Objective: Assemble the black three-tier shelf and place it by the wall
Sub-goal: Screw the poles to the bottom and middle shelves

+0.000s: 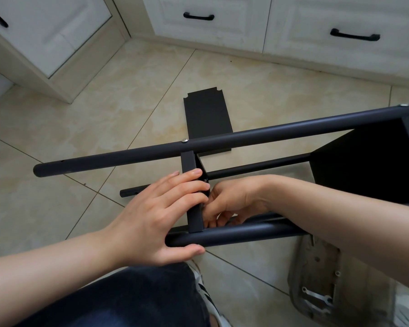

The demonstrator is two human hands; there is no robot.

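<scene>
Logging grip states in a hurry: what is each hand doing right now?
Left hand: open, straight fingers pressing on the middle shelf panel.
Right hand: fingers curled behind that panel; whether they hold anything cannot be told.

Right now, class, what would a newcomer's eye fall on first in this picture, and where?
The half-built black shelf frame lies on its side across the tiled floor. The left hand presses straight fingers on the edge of its middle shelf panel; the right hand curls in beside it. Beyond, a loose black shelf panel lies flat on the tiles.
</scene>
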